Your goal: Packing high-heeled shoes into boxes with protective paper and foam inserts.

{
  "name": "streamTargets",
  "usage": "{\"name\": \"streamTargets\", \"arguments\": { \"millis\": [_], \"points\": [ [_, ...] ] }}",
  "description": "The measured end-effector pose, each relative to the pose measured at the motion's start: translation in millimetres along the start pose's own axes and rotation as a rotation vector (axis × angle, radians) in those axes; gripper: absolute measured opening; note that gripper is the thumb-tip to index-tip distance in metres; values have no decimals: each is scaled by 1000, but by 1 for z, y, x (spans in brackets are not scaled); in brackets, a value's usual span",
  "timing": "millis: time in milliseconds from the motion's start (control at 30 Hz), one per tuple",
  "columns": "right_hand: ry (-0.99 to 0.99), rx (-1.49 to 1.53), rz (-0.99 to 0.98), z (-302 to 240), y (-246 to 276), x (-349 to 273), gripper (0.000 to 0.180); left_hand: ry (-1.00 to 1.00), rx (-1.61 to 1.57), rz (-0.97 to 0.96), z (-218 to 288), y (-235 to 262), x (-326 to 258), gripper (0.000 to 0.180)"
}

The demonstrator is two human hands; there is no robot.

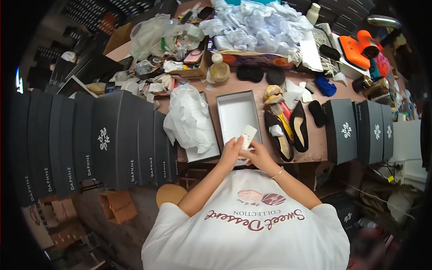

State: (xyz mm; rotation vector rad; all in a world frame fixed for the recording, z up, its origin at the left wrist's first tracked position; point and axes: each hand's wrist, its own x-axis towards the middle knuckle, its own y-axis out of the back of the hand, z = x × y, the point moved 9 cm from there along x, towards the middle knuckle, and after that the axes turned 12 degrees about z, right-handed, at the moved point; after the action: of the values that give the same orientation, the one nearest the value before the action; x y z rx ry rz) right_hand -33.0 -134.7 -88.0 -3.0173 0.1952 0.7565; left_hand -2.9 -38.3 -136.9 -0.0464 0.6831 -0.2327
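Observation:
My left hand (231, 152) and my right hand (257, 155) meet at the table's near edge, both gripping a small white flat packet (247, 135). Just beyond them lies an open shoe box (237, 114) with a pale empty inside. Its lid (202, 153) lies to the left, holding crumpled white tissue paper (189, 118). To the right of the box lies a pair of black pointed pumps (288, 130), one stuffed with white paper.
Stacks of black shoe boxes (112, 139) stand at left, and more black boxes (360, 130) at right. A heap of white tissue (256, 24), a small bottle (219, 68), black shoe pads (250, 73) and an orange tool (357, 47) lie further back.

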Motion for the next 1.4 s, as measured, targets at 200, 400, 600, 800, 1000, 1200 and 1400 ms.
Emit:
{"name": "streamTargets", "arguments": {
  "millis": [200, 400, 600, 800, 1000, 1200, 1400],
  "points": [
    [130, -82, 22, 15, 40, 31, 29, -376, 526, 76, 43, -11, -3, 32],
    [90, 33, -80, 3, 44, 41, 29, -933, 912, 887, 157, 123, 7, 60],
    [-59, 233, -114, -15, -4, 29, 27, -797, 736, 913, 133, 204, 46, 28],
    [727, -146, -196, -107, -79, 46, 27, -385, 86, 239, 163, 122, 13, 48],
    [205, 254, 46, -73, -36, 109, 21, -470, 44, 313, 102, 157, 36, 55],
    [266, 460, 149, -82, 49, 89, 24, -514, 1099, 488, 34, 217, 92, 52],
    [251, 656, 342, -50, 91, 43, 28, -722, 715, 450, 100, 139, 21, 61]
  ]
}}
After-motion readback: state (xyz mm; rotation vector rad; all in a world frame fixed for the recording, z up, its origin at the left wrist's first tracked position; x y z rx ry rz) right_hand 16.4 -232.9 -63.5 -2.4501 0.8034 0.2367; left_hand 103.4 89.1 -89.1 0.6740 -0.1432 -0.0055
